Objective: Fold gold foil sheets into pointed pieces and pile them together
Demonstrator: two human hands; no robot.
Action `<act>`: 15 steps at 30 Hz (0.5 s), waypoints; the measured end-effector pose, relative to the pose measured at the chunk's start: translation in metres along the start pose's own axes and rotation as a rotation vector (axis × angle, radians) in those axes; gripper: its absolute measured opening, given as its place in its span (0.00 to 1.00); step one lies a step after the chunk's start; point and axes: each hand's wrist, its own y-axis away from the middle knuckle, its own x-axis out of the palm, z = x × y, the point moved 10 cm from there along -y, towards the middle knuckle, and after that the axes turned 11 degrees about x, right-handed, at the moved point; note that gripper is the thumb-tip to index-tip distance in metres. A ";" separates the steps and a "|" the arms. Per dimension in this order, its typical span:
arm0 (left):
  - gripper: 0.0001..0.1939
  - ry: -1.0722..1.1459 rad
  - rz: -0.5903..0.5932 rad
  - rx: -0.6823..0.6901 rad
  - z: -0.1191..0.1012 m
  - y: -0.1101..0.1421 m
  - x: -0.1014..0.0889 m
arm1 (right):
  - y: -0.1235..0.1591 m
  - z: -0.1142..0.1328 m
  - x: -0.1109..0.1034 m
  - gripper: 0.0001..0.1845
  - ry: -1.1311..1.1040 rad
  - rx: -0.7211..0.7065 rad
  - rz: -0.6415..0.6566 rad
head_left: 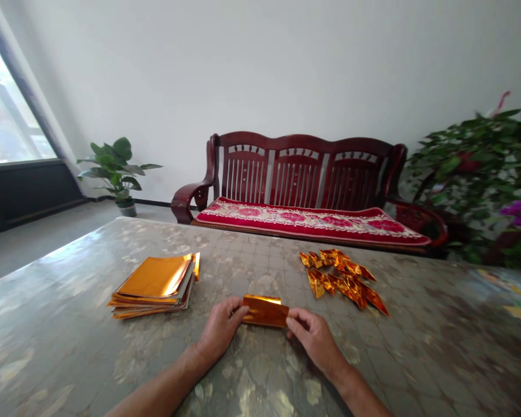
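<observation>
A sheet of shiny orange-gold foil paper [265, 313], folded into a narrow rectangle, is held level just over the table between my two hands. My left hand [220, 325] pinches its left end, thumb on top. At the opposite end, my right hand [315, 340] grips the paper between thumb and fingers. To the left lies a loose stack of foil paper sheets [156, 279], gold on one face and greyish on the other. Several folded gold foil pieces [345, 281] with pointed ends lie in a pile to the right.
The table [243, 370] has a glossy patterned covering. Clear plastic packaging [503, 286] lies at its right side. Beyond the far edge stands a dark red wooden bench [297, 168] with a red floral cushion. Potted plants [117, 165] flank the bench.
</observation>
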 end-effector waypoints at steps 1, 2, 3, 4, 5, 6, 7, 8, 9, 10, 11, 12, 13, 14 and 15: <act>0.17 0.005 0.010 0.002 0.000 0.000 0.001 | 0.000 -0.001 0.000 0.15 -0.009 0.008 0.009; 0.17 0.010 0.019 0.005 0.000 0.000 0.002 | 0.000 -0.001 0.000 0.16 -0.015 0.016 0.016; 0.18 0.015 0.028 0.008 -0.001 0.000 0.003 | 0.001 -0.002 0.000 0.16 -0.021 0.023 0.022; 0.18 0.018 0.036 0.010 -0.001 0.000 0.004 | 0.001 -0.002 0.000 0.16 -0.027 0.027 0.027; 0.18 0.020 0.043 0.012 -0.001 0.000 0.005 | 0.001 -0.002 -0.001 0.17 -0.032 0.029 0.029; 0.18 0.022 0.050 0.014 -0.001 0.000 0.006 | 0.001 -0.002 -0.002 0.17 -0.038 0.032 0.030; 0.18 0.023 0.056 0.014 -0.001 0.000 0.006 | 0.002 -0.002 -0.002 0.16 -0.046 0.035 0.030; 0.18 0.023 0.060 0.015 -0.001 0.000 0.007 | 0.002 -0.001 -0.002 0.16 -0.056 0.039 0.036; 0.18 0.023 0.063 0.016 -0.001 0.000 0.007 | 0.002 -0.001 -0.001 0.15 -0.069 0.043 0.049; 0.18 0.024 0.065 0.018 -0.002 0.000 0.007 | 0.002 0.000 0.000 0.15 -0.083 0.047 0.066; 0.18 0.025 0.065 0.021 -0.002 0.000 0.007 | 0.003 0.000 0.002 0.14 -0.096 0.051 0.083; 0.18 0.025 0.064 0.024 -0.003 0.000 0.007 | 0.003 0.000 0.004 0.13 -0.106 0.053 0.100; 0.18 0.024 0.062 0.028 -0.003 0.000 0.007 | 0.003 0.000 0.005 0.12 -0.113 0.057 0.110; 0.18 0.022 0.060 0.032 -0.004 0.000 0.006 | 0.004 0.000 0.006 0.11 -0.117 0.061 0.116; 0.18 0.019 0.058 0.036 -0.005 0.000 0.006 | 0.004 -0.001 0.006 0.11 -0.118 0.066 0.117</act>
